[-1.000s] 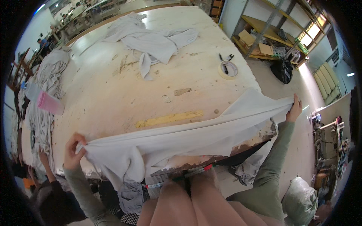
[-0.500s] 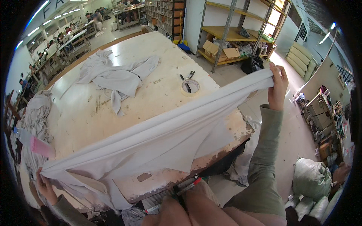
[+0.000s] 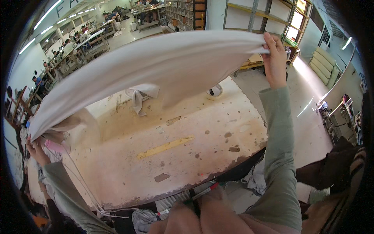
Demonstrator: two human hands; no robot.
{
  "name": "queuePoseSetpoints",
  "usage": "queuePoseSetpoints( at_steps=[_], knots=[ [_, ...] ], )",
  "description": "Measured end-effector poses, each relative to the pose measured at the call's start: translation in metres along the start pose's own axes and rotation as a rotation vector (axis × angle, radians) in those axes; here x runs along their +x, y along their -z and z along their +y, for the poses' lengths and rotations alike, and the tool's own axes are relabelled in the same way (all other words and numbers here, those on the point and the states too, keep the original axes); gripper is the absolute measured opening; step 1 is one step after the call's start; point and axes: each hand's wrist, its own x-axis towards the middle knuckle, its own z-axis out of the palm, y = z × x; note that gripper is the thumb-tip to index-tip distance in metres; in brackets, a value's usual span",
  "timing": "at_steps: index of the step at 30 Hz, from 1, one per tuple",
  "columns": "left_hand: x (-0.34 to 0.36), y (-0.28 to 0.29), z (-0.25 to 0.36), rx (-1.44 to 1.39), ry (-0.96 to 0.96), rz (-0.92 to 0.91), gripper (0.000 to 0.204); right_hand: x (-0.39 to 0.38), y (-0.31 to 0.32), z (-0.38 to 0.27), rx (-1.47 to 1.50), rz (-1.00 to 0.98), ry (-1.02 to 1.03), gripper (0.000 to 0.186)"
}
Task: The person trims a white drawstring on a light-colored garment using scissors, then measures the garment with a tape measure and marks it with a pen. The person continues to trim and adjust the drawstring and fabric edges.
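Observation:
A light grey piece of fabric (image 3: 156, 58) is stretched wide between my hands, raised and billowing above the worn wooden table (image 3: 128, 175). My left hand (image 3: 37, 152) is closed on one corner, out past the table's left side. At the far right my right hand (image 3: 275, 60) pinches the opposite corner, its arm stretched forward. Under the cloth, a smaller crumpled grey fabric (image 3: 138, 103) lies on the table, mostly hidden. A roll of cream tape (image 3: 212, 96) sits near the table's right edge, partly covered by the raised cloth.
Beside my left hand is a pink object (image 3: 55, 146), partly hidden. Metal shelving (image 3: 253, 11) stands beyond the table on the right. A dark brown cloth or garment (image 3: 327, 167) shows at the lower right. Several people work at tables in the far left background.
Both hands have risen and moved forward, lifting the fabric from low across the table's near part into the air. The near tabletop is uncovered, and the far crumpled cloth is now largely hidden.

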Motion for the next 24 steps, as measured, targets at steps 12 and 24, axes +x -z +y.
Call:
queuePoseSetpoints(
  at_steps=[12, 24],
  knots=[
    [-0.217, 0.029, -0.051, 0.559, 0.218, -0.367, 0.034, -0.206, 0.074, 0.075, -0.566, -0.047, -0.709, 0.018],
    [-0.26, 0.095, -0.083, 0.155, 0.53, -0.119, 0.028, -0.24, 0.115, 0.045, -0.812, -0.296, -0.587, 0.014]
  ],
)
